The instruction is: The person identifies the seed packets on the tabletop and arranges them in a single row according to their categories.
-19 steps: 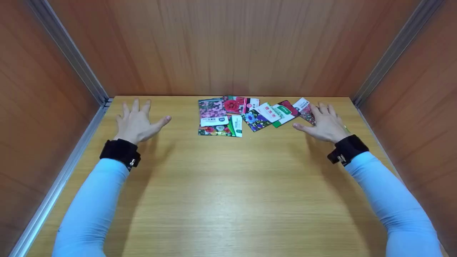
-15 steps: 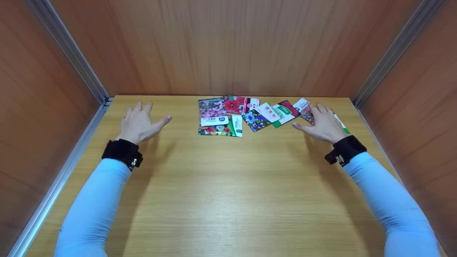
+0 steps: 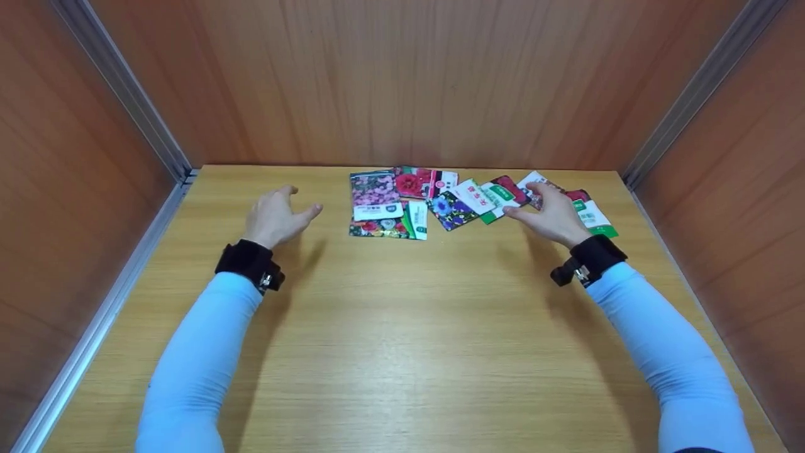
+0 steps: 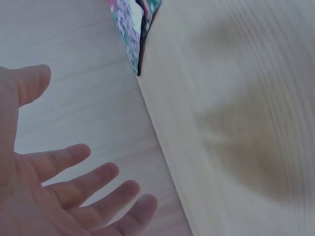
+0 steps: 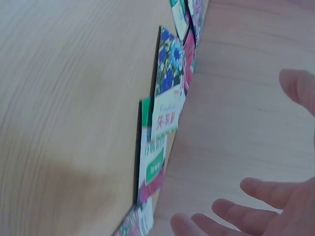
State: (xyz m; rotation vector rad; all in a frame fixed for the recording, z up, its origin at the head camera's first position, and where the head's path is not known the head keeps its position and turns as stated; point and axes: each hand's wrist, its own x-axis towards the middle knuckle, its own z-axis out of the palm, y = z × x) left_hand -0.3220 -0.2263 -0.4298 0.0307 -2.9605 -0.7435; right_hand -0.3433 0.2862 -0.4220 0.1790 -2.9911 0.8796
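Observation:
Several flat seed packets printed with flowers lie along the back of the table. My left hand (image 3: 277, 217) is above the table, left of the packets, with loosely bent fingers and nothing in it. The nearest to it is a pink-flower packet (image 3: 375, 189), overlapping a mixed-colour packet (image 3: 380, 229). My right hand (image 3: 550, 214) hovers over the right-hand packets, thumb apart from the fingers, holding nothing. It partly hides a packet with a white end (image 3: 531, 180). Left of it are a green-and-white packet (image 3: 501, 194) and a blue-flower packet (image 3: 448, 212); right of it lies a red-and-green packet (image 3: 592, 215).
A red-flower packet (image 3: 412, 182) lies by the back wall (image 3: 402, 82). Wooden side walls (image 3: 56, 207) with metal corner strips enclose the table (image 3: 390, 327) on both sides.
My left hand has moved right and back toward me, its fingers more bent. The right hand has shifted left with fingers drawn in, uncovering the red-and-green packet at the far right.

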